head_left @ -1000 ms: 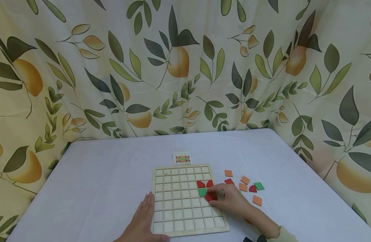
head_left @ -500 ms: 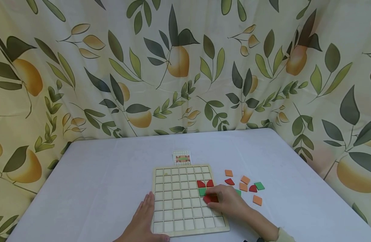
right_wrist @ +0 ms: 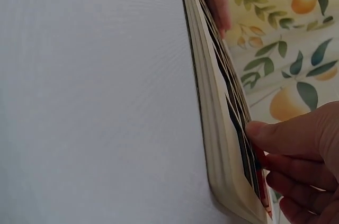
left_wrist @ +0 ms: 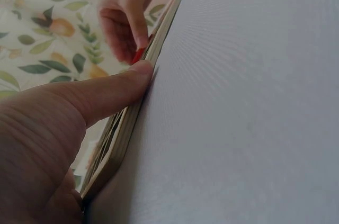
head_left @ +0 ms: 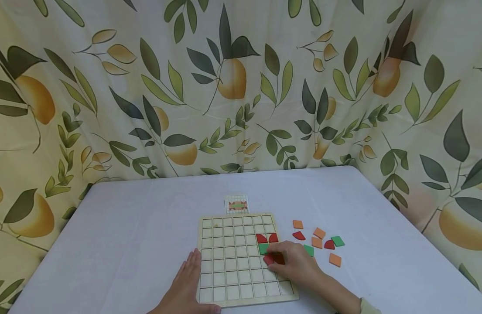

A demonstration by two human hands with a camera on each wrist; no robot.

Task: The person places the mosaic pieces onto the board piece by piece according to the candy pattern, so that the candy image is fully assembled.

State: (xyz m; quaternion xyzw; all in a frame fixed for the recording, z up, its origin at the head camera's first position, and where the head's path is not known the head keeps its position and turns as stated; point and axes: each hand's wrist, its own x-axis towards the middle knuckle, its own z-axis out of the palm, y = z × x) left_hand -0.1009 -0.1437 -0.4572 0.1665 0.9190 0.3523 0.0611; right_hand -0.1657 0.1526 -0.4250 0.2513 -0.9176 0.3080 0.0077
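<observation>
My left hand rests against the wooden grid board, straight fingers along its left side and thumb at the near edge. Over the board's right part, my right hand pinches a red tile between thumb and fingers, just below a green tile set in the grid. Two red quarter-round tiles sit in the row above. The fingers partly cover the held tile and the cells beside it. In the right wrist view, the thumb touches the board's surface near some red.
Right of the board lie loose orange tiles, green tiles and red tiles. A small pattern card lies beyond the far edge. White cloth covers the table, and a printed curtain hangs behind it.
My right hand has shifted slightly, and the red tile has moved a little left over the grid. A loose green tile beside the hand now shows more. The left hand stays put.
</observation>
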